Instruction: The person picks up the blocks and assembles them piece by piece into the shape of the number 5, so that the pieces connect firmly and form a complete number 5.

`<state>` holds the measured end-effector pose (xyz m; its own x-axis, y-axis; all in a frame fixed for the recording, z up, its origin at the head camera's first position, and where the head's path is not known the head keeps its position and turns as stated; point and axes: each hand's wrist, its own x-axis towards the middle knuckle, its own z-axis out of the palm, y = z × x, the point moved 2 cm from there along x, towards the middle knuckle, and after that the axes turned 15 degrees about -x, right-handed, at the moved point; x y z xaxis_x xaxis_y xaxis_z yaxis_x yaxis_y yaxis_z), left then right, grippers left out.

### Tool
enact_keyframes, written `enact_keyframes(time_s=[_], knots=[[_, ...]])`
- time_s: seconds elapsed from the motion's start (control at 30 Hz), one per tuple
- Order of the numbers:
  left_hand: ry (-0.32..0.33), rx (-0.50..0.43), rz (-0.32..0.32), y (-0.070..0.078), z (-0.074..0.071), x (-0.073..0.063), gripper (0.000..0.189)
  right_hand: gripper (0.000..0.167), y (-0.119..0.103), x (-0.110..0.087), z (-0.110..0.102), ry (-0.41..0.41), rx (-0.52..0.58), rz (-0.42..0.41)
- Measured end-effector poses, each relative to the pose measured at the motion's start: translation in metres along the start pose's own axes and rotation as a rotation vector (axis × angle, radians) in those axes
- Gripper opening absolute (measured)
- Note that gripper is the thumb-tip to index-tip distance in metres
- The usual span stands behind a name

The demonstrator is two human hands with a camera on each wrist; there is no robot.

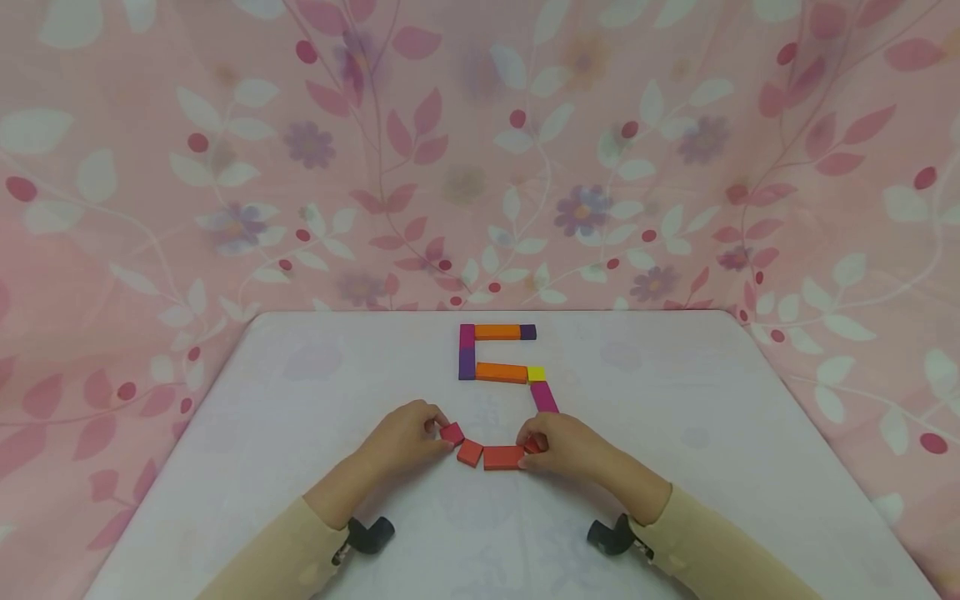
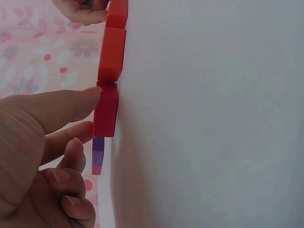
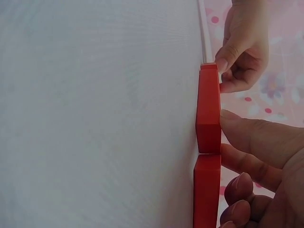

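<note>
On the white table, flat coloured blocks form a shape like a figure 5. My left hand (image 1: 405, 435) pinches a small red block (image 1: 452, 433) at the curve's left end between thumb and index finger. Beside it lies a tilted orange-red block (image 1: 470, 452). Then comes a longer orange-red block (image 1: 503, 457), whose right end my right hand (image 1: 572, 447) holds with thumb and index finger. Another red block (image 3: 207, 190) adjoins that end, mostly hidden under the right hand in the head view. A magenta block (image 1: 543, 397) slants down to the right hand.
Farther up are two orange blocks (image 1: 498, 332), a magenta block (image 1: 467, 336), purple blocks (image 1: 467, 364) and a yellow block (image 1: 536, 374). A pink floral cloth (image 1: 480, 167) hangs behind the white table (image 1: 300, 400). Black wrist cameras (image 1: 372, 535) sit at both sleeves.
</note>
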<state>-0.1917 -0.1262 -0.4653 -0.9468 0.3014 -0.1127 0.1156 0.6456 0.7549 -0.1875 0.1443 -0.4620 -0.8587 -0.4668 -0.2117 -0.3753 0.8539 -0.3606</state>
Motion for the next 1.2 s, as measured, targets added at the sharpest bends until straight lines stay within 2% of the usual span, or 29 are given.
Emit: enact_keyframes(time_s=[0.23,0.5,1.2], knots=[[-0.001,0.015,0.022,-0.001,0.0004,-0.001,0.022,0.026,-0.0013,-0.0015,-0.0017,-0.002,0.004,0.003],[0.002,0.017,0.006,-0.0054,0.0017,0.0004,0.021,0.026,-0.0022,-0.0007,-0.0015,-0.004,0.0,0.002],[-0.003,0.042,0.0,-0.0051,0.0021,-0.0004,0.025,0.026,-0.005,-0.0018,-0.003,-0.008,-0.003,0.013]])
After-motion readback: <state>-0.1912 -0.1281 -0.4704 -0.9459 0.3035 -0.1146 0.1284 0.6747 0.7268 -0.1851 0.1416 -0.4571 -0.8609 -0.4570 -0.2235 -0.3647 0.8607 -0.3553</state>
